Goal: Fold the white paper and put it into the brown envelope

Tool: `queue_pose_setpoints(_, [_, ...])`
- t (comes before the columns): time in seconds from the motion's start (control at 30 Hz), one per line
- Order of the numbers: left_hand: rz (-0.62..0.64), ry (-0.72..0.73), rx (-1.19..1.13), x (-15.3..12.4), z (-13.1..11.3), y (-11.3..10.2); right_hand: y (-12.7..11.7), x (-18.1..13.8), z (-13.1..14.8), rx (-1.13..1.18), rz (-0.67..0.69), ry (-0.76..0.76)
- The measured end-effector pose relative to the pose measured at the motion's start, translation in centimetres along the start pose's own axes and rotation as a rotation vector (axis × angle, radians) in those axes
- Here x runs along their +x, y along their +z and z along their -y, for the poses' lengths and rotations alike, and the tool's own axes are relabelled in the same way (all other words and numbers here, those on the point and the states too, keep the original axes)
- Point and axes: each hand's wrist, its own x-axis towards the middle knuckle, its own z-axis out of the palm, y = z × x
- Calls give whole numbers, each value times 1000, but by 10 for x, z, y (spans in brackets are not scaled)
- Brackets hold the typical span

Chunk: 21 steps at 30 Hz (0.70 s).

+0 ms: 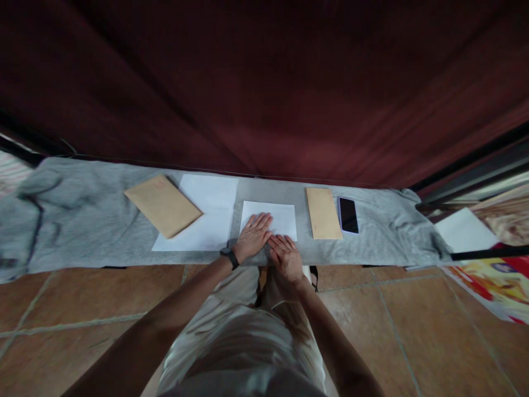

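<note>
My left hand (253, 236) lies flat, fingers stretched out, on a folded white sheet of paper (281, 216) in the middle of a grey cloth (82, 220). A black band is on that wrist. My right hand (285, 256) rests flat beside it, fingers pressed down on the paper's near edge. Neither hand holds anything.
Left of the paper lies a larger white sheet (209, 212) with a brown envelope (162, 205) on it. To the right are a narrow brown envelope (323, 213) and a dark phone (348, 215). A dark red curtain (264, 88) hangs behind. More paper (465, 230) lies at far right.
</note>
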Motion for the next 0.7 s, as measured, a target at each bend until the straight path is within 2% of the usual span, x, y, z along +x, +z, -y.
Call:
queue_pose_setpoints(0.27, [-71, -145, 12, -1, 13, 4, 1, -2, 3, -10, -23, 26])
queue_pose_setpoints(0.47, [-86, -247, 31, -11, 19, 6, 12, -3, 3, -36, -115, 130])
queue_pose_setpoints(0.57, [-116, -262, 30, -11, 19, 9, 16, 7, -1, -28, -155, 176])
queue_pose_setpoints(0.7, [-125, -261, 37, -10, 20, 10, 22, 37, -1, -26, -154, 171])
